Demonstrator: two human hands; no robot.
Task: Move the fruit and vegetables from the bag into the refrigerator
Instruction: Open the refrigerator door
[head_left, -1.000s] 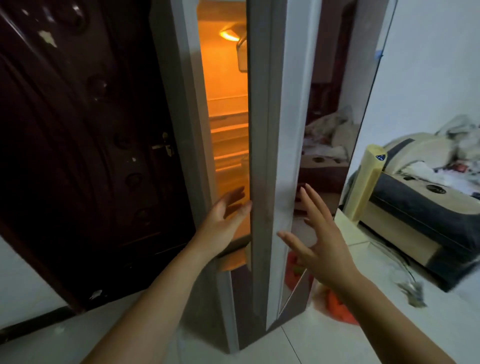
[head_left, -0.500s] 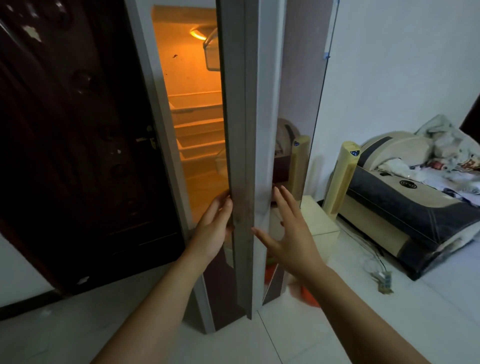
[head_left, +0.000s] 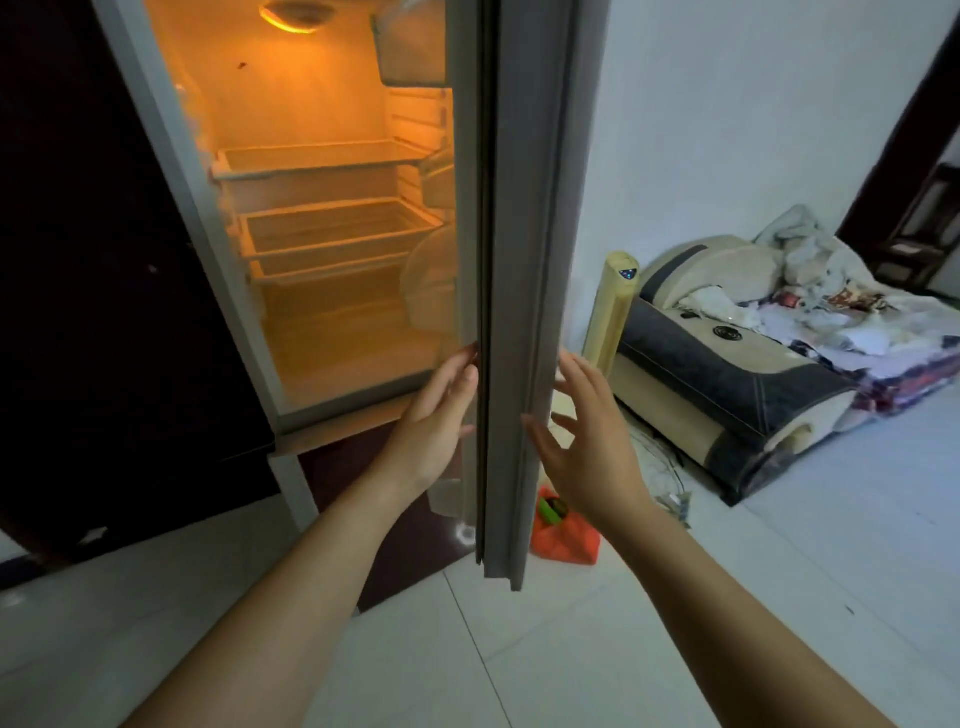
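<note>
The refrigerator (head_left: 332, 291) stands open and lit orange inside, its shelves bare. Its grey door (head_left: 519, 270) is seen edge-on in the middle of the view. My left hand (head_left: 436, 415) lies with straight fingers against the door's inner edge. My right hand (head_left: 582, 436) is spread open on the door's outer side, close to it; whether it touches I cannot tell. An orange bag (head_left: 563, 535) sits on the floor behind the door's bottom corner, with something green showing at its mouth.
A dark wooden door (head_left: 78, 286) fills the left. A cream tower fan (head_left: 610, 312) and a low sofa (head_left: 737, 374) heaped with bedding stand at the right wall. Cables (head_left: 670, 493) lie on the white tiled floor.
The refrigerator door has swung wider open, showing the whole lit interior. Both hands stayed at the door's edge, and the orange bag has come into plain sight.
</note>
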